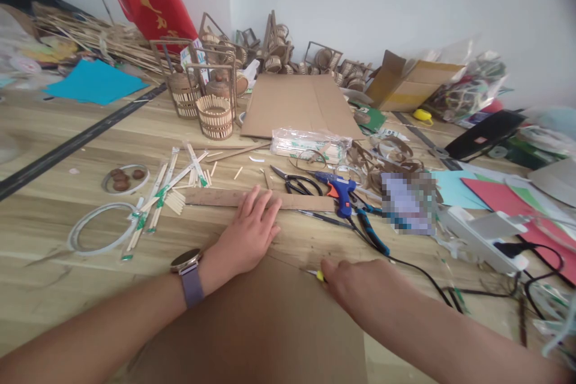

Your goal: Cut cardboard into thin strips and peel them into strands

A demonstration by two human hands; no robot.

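Observation:
My left hand [252,235] lies flat with fingers stretched out. Its fingertips rest on a narrow cardboard strip [303,201]. Beneath my wrists, a large brown cardboard sheet [274,336] reaches to the bottom of the view. My right hand [360,288] is closed around a utility knife [320,276]; only its blade and a bit of yellow handle show. The blade points left, near the sheet's far edge; whether it touches the cardboard I cannot tell. Beyond the strip sits a blue glue gun [341,191], with black-handled pliers [297,183] beside it.
Bundled wooden sticks [157,198] and a white ring [101,228] lie at left. Small stick baskets [215,117] stand behind. Another cardboard sheet [297,102] lies at the back. On the right are blue-handled pliers [372,233], a power strip [481,240] and its cable.

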